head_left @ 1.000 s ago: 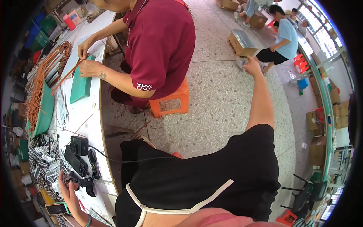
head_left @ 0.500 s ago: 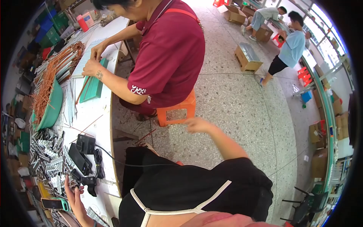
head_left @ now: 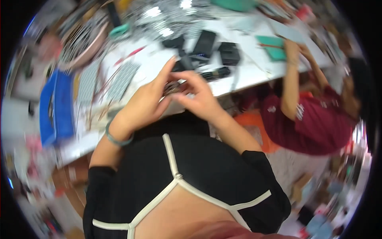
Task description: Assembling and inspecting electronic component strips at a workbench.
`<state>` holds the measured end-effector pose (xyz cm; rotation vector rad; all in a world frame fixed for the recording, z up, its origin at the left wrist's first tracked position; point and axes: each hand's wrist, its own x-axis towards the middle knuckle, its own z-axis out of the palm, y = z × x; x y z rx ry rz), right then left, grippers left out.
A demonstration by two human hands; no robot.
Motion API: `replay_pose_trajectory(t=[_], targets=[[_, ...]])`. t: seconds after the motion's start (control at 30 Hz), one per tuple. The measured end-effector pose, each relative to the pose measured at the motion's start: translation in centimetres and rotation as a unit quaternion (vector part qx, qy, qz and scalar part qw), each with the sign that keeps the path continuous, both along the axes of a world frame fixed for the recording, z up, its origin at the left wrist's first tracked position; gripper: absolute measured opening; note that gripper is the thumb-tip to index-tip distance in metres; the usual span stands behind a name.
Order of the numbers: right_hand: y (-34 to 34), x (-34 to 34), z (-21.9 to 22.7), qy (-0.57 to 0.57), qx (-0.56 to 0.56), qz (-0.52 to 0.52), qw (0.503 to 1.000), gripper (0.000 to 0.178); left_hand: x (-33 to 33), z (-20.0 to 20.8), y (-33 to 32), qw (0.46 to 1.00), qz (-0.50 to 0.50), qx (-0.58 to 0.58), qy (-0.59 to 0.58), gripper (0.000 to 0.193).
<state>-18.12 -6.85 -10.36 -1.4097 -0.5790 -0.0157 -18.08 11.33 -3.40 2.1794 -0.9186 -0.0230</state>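
Note:
My left hand and my right hand meet in front of my body, at the near edge of the white table. Between their fingers is a small dark brown looped bundle, blurred, so its kind is not clear. Both hands have their fingers closed around it. Just beyond them on the table lie a black box-shaped device, a second black block and a coiled black cable.
Silver strips are heaped at the far side. A blue bin and a pink basket of strips stand left. At right, a co-worker in a maroon shirt handles a green tray beside an orange stool.
My view has turned toward the table, and the co-worker is now at the right. My right hand has come in from the side to join the left at the small bundle.

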Motion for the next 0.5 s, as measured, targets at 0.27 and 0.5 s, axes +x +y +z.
replay_pose_trajectory(t=[0.27,0.5], targets=[[7.9,2.3,-0.5,0.017,-0.041,0.097,0.994,0.035,-2.1,-3.5,8.2,0.981,0.15,-0.112,0.049,0.075],[12.4,4.2,0.3,-0.051,-0.022,0.062,0.997,0.032,-1.0,-4.8,12.1,0.825,0.102,-0.432,0.351,0.045]])
